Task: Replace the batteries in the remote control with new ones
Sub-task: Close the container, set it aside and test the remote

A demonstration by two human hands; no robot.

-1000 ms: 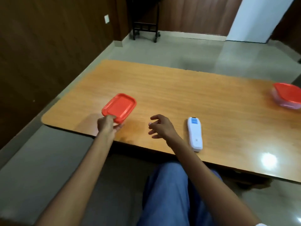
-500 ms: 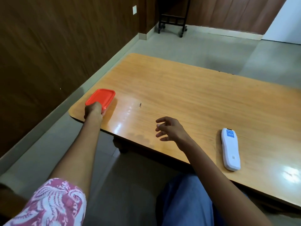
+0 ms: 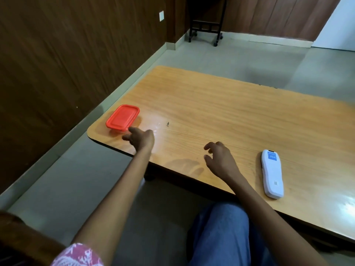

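From the head camera, the left hand (image 3: 142,138) no longer holds the small flat box with the red plastic lid (image 3: 123,117). A moment ago its fingers were curled on the box's near end. Now the box sits by the left corner of the orange wooden bench (image 3: 230,112). The grip has let go, and the loose fingers point at the box. I cannot tell if a fingertip touches the lid.

The right hand (image 3: 221,158) hovers over the bench as before, fingers loosely bent, holding nothing. The long white plastic remote control (image 3: 271,173) lies flat near the front edge, just right of that hand, and nobody touches it.

I think the box was pushed out of the way, so the remote comes next. No batteries show.

A tiny dark speck (image 3: 168,123) lies on the bench. A black stand on wheels (image 3: 205,25) waits by the far wall. Nothing blocks the remote.
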